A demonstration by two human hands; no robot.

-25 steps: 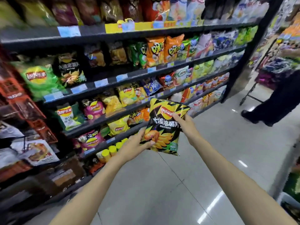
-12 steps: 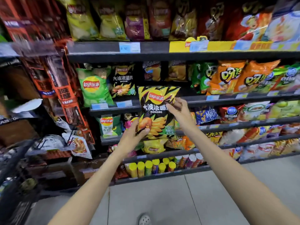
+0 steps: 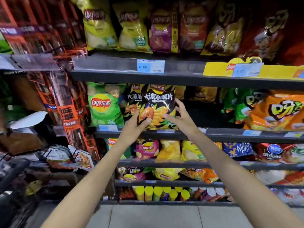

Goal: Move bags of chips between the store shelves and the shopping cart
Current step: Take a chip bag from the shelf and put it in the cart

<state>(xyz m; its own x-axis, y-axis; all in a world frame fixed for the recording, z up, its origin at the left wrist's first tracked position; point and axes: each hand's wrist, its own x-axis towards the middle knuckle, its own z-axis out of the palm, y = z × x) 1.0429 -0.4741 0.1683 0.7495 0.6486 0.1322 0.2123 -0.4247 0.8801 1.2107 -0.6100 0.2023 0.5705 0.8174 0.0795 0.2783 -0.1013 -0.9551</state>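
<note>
Now black chip bag (image 3: 158, 109) standing upright, long axis vertical, logo up, front facing cam, on 2nd shelf (image 3: 222, 134).
L hand (image 3: 136, 124) gripping bag's lower-left, thumb curling over front; R hand (image 3: 179, 117) fingers spreading loose at right edge. Green bag (image 3: 103, 106) near on left w/ identical black bag between; dark gap opening to right.

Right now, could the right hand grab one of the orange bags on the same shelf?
Probably yes. The right hand is open beside the black chip bag, and the orange bags stand at the shelf front to its right, with nothing in between.
</note>
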